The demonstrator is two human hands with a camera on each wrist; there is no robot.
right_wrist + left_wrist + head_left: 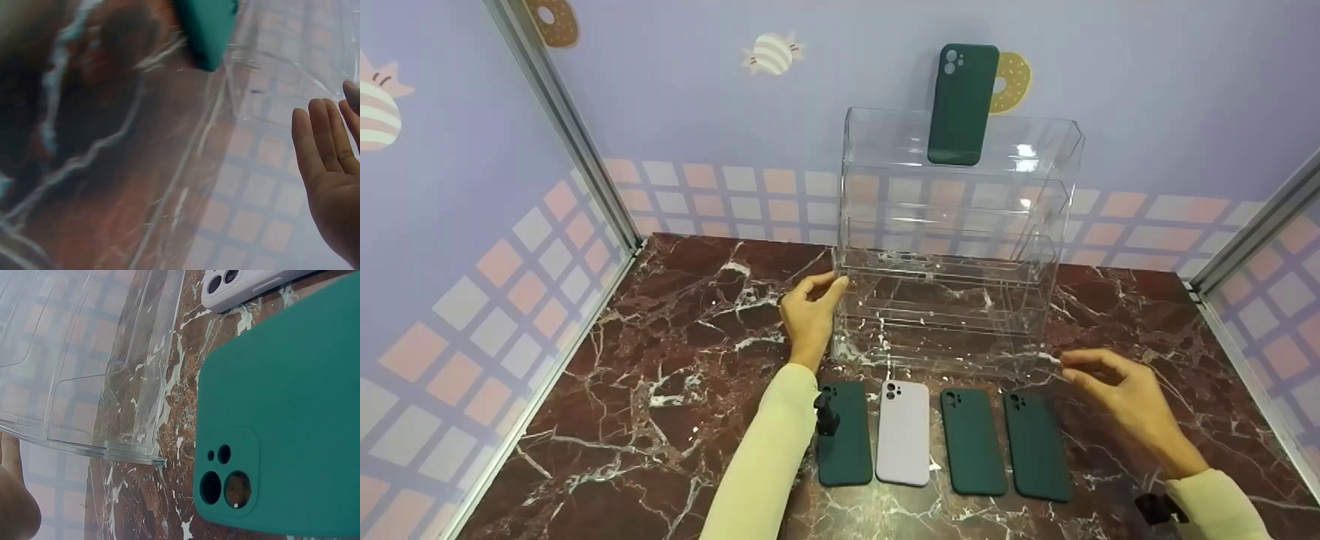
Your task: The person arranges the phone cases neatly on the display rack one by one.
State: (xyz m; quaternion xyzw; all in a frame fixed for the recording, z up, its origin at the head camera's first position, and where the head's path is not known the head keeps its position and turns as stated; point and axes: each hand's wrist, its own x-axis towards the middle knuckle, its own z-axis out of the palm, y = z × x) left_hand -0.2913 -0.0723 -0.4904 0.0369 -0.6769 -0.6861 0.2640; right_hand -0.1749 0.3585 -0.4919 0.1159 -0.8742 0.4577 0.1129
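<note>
A clear acrylic tiered rack (952, 279) stands on the marbled table. My left hand (810, 315) is at its left side, thumb and fingertips right at the edge; in the left wrist view the fingers (11, 455) show outside the side panel. Off the rack's front right corner, my right hand (1117, 390) holds nothing; its fingers (322, 132) look straight in the right wrist view. One dark green phone case (964, 105) stands upright in the rack's back tier. Before the rack lie a green phone case (846, 442), a pale lilac one (904, 435) and two more green ones (973, 442).
Behind the rack rises a lilac back wall (690, 112) with printed checks and doughnuts. Patterned side panels with metal posts (574, 135) bound the table (660, 405) at left and right. My left sleeve (761, 457) overlaps the leftmost case.
</note>
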